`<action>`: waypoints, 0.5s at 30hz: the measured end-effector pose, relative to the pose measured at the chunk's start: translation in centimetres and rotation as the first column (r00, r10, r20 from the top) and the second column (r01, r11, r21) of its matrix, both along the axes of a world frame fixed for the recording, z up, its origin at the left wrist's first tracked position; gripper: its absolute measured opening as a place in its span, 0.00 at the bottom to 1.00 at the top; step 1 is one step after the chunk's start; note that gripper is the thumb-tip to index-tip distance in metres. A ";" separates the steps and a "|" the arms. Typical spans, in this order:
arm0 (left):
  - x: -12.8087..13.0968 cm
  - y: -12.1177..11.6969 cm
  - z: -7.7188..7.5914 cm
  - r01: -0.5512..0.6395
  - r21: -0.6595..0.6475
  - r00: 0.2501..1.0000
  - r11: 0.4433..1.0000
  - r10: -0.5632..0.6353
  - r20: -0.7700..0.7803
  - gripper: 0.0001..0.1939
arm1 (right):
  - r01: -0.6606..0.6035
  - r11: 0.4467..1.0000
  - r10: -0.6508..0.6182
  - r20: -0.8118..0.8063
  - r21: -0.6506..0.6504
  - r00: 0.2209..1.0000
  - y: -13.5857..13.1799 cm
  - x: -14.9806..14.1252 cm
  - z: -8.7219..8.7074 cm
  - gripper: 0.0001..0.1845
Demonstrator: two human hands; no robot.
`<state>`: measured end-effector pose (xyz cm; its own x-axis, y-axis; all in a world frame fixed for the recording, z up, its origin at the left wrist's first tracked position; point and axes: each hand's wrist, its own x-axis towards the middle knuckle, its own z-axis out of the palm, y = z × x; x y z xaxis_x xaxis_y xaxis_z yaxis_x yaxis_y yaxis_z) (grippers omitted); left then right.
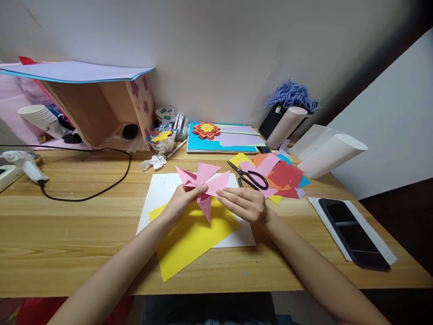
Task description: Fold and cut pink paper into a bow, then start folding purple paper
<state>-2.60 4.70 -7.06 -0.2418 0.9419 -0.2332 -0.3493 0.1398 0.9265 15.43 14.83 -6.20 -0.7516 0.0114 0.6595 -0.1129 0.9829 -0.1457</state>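
Observation:
A pink folded paper pinwheel (pixel 207 183) with pointed blades is held above the desk. My left hand (pixel 184 198) pinches it near the centre, thumb on top. At the pinwheel's right blade, my right hand (pixel 245 204) has its fingers pressed together, the tips gripping the paper's edge. Underneath lies a yellow paper sheet (pixel 189 243), set at an angle over a white sheet (pixel 233 237). Black-handled scissors (pixel 252 176) rest just beyond my right hand, on coloured paper pieces (pixel 287 178).
A white glue gun (pixel 27 164) with a black cord stands at left, near an open box (pixel 98 108). Behind are a cup of scraps (pixel 164 142) and a layered paper flower (pixel 206 130). To the right are a paper roll (pixel 331 153) and a phone (pixel 353 234).

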 end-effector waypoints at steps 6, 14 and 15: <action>0.2 0.0 0.1 -0.044 -0.014 0.997 0.999 0.043 -0.057 0.13 | 0.068 0.996 -0.067 -0.035 0.055 0.997 0.1 -0.1 -0.8 0.12; 0.5 0.1 0.3 -0.087 -0.098 0.974 0.991 0.064 -0.217 0.14 | 0.118 0.990 -0.119 0.010 0.071 0.993 0.0 -0.2 -0.8 0.14; 0.5 0.1 0.3 -0.089 -0.103 0.969 0.991 0.062 -0.237 0.15 | 0.116 0.989 -0.118 0.018 0.087 0.993 0.0 -0.2 -0.7 0.14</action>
